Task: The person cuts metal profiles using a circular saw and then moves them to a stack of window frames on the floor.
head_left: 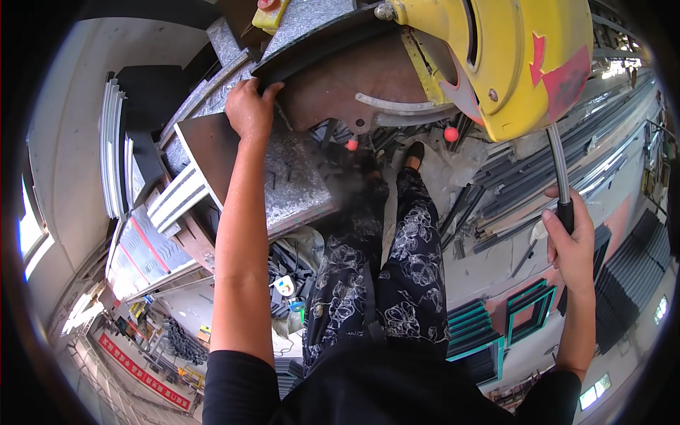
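My right hand [572, 237] is wrapped round the black grip at the lower end of a metal lever handle [557, 161]. That lever comes out of the yellow saw head [520, 67] with red markings at the upper right. Below the head lies the brown metal saw bed [333, 88], with a curved metal strip at its edge. My left hand [251, 106] is at the bed's left side, fingers curled and thumb pointing right, close to the end of a long dark strip [322, 44]. What its fingers hold is hidden.
A speckled metal surface [294, 177] and a brown panel lie below my left hand. White profiles [113, 149] stand at the left. Long dark profiles [559, 170] are stacked at the right, near green-edged frames [531, 308]. Red knobs [451, 134] stick out under the saw.
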Tool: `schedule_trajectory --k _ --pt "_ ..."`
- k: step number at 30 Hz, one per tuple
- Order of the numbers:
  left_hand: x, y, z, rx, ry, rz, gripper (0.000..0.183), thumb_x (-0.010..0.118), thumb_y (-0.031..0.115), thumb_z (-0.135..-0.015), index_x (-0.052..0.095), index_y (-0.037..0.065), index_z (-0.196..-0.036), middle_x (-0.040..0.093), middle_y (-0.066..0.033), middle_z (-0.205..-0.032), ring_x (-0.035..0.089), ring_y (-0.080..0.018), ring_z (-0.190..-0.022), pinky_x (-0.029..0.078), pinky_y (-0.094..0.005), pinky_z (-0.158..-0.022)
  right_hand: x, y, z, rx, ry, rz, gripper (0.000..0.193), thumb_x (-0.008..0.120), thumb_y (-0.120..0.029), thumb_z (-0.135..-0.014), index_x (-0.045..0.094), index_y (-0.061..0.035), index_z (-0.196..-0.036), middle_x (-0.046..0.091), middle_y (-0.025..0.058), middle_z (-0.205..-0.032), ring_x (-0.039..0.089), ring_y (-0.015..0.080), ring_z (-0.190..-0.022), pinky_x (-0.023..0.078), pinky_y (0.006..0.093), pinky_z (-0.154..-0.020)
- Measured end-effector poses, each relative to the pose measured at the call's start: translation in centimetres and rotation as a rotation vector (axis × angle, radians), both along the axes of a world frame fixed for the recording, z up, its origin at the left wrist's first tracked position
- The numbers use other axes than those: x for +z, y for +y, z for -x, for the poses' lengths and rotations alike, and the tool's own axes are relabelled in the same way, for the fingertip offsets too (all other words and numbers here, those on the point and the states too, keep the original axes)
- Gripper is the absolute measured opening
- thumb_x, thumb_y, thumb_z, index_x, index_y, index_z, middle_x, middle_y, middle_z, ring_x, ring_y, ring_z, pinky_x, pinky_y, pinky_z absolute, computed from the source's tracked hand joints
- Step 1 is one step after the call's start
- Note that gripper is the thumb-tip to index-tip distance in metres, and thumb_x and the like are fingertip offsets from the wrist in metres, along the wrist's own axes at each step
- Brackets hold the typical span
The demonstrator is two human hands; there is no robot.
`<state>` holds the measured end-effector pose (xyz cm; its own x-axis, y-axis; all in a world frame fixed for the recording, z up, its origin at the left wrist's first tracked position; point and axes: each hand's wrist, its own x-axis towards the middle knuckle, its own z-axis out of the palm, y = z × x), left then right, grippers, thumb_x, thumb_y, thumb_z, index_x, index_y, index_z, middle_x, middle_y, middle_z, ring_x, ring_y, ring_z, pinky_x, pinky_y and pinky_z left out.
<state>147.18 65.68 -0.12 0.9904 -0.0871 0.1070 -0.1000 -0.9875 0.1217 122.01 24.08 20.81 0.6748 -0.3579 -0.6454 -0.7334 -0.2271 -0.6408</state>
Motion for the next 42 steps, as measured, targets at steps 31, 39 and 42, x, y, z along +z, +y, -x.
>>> schedule_trajectory --k 31,39,42 --pt "-1.2 -0.8 0.2 -0.049 -0.119 0.021 0.043 0.079 0.040 -0.072 0.074 0.001 -0.089 0.067 -0.0141 -0.087 0.063 -0.0342 -0.085 0.050 -0.0428 -0.075 -1.5 -0.7 0.7 -0.011 -0.030 0.043 0.031 0.064 -0.018 -0.095 0.056 -0.0021 -0.120 0.044 -0.0058 -0.064 0.038 0.0008 -0.042 0.030 0.0177 -0.038" --pt "-1.5 -0.8 0.2 -0.055 -0.117 0.013 0.043 0.079 0.041 -0.073 0.074 0.001 -0.090 0.068 -0.0138 -0.088 0.064 -0.0340 -0.085 0.050 -0.0426 -0.075 -2.0 -0.8 0.8 -0.026 -0.032 0.038 0.031 0.064 -0.018 -0.095 0.056 -0.0025 -0.120 0.044 -0.0059 -0.064 0.038 0.0009 -0.042 0.030 0.0180 -0.038" --pt "-1.6 -0.6 0.1 -0.052 -0.097 0.014 0.043 0.079 0.040 -0.073 0.074 0.001 -0.090 0.068 -0.0138 -0.089 0.064 -0.0340 -0.085 0.050 -0.0424 -0.075 -2.2 -0.8 0.9 -0.026 -0.023 0.037 0.031 0.064 -0.017 -0.094 0.056 -0.0025 -0.120 0.044 -0.0059 -0.064 0.038 0.0010 -0.043 0.030 0.0181 -0.038"
